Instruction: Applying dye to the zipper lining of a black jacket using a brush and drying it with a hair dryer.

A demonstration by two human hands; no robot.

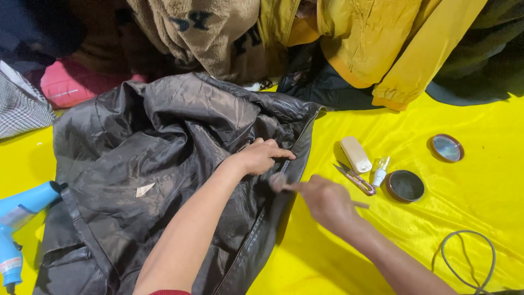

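Nearest the lens, both forearms reaching over a dark grey jacket spread on a yellow cloth. Left hand closed, pinching the jacket edge beside the zipper. Right hand closed around a thin brush, blurred, its tip touching the zipper just below the left hand. Right of the right hand: small snips, cream block, tiny bottle, open round tin, its lid farther off. Far left of the left hand, blue hair dryer.
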